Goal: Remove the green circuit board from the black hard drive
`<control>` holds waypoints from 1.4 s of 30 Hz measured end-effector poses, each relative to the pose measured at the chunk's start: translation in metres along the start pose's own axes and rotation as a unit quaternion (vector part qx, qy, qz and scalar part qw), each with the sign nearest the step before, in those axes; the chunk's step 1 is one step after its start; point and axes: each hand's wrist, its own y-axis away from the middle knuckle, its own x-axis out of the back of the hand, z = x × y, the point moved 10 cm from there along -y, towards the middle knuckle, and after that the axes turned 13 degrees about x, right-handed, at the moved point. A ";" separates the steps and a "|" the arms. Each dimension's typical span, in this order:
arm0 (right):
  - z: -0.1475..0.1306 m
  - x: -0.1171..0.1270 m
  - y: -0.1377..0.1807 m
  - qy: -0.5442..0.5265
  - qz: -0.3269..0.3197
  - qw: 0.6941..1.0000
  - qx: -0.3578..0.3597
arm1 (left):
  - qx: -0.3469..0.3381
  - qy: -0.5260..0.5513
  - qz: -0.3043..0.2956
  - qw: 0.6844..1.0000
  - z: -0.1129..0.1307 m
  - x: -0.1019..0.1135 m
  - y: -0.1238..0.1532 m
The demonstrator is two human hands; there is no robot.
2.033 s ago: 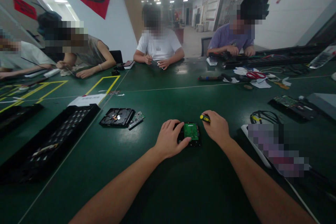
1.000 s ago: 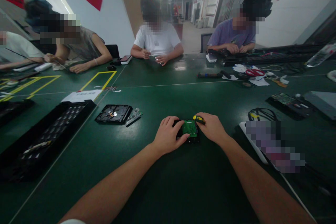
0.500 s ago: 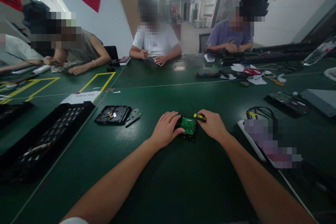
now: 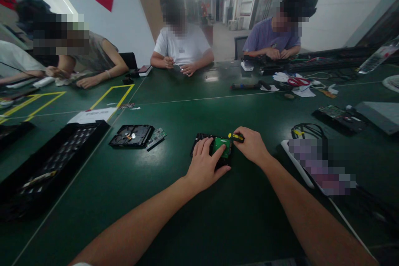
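Observation:
A black hard drive (image 4: 199,137) with a green circuit board (image 4: 225,142) facing up lies on the green table in front of me. My left hand (image 4: 206,162) rests over it, fingers spread, with a fingertip on the board and the thumb at the near edge. Just right of the drive, my right hand (image 4: 252,143) is closed around the yellow and black handle of a screwdriver (image 4: 236,137). Its shaft cannot be made out. Further left lies another opened hard drive (image 4: 132,136), with a loose circuit board (image 4: 157,138) beside it.
A long black tray (image 4: 59,162) stands at the left. On the right are a white-edged item (image 4: 297,166) with a blurred-out surface, a black cable (image 4: 308,129) and another drive with its board (image 4: 338,118). Several people sit across the table, one in a white shirt (image 4: 183,48).
My left hand has shifted right and nearer over the hard drive, uncovering its left end; its fingers now reach the green board. My right hand keeps the screwdriver in nearly the same place.

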 end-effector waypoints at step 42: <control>-0.002 -0.021 0.001 -0.014 -0.007 1.000 -0.012 | -0.043 0.017 -0.017 0.999 -0.011 -0.002 -0.009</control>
